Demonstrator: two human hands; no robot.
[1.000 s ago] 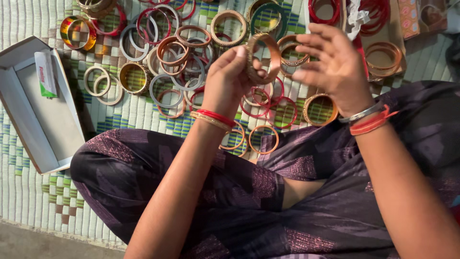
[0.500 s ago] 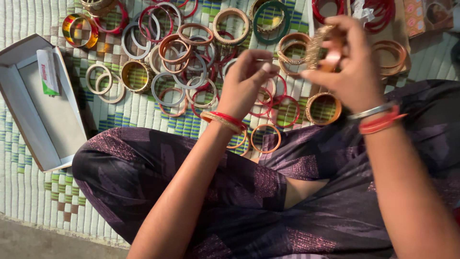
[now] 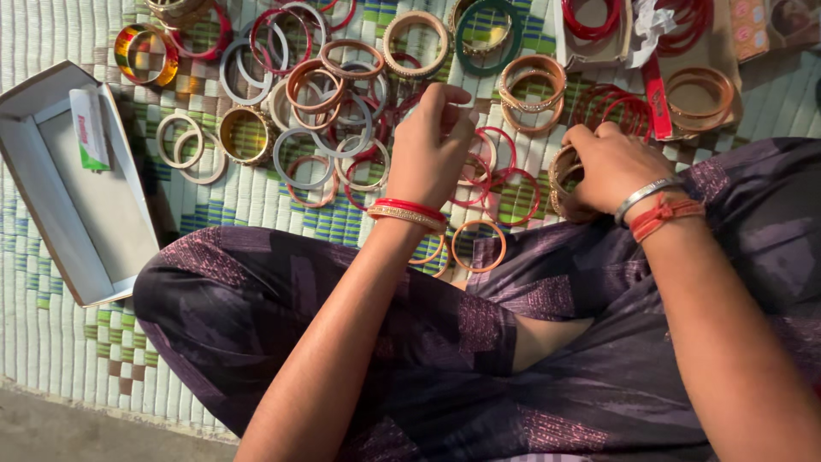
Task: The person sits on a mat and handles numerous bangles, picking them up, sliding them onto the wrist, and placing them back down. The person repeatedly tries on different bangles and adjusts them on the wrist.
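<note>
1. the right hand (image 3: 611, 167) was closed around a wide gold glittered bangle (image 3: 564, 175), held low on the woven green-and-white mat (image 3: 256, 201).
2. the left hand (image 3: 432, 145) was held loosely curled, empty, above thin red bangles (image 3: 505, 184).

The one camera sits on my head and looks steeply down over my crossed legs (image 3: 342, 325) to the woven mat (image 3: 51, 342) on the floor. It is close: my forearms fill the lower frame, and the mat's far part runs off the top edge.
</note>
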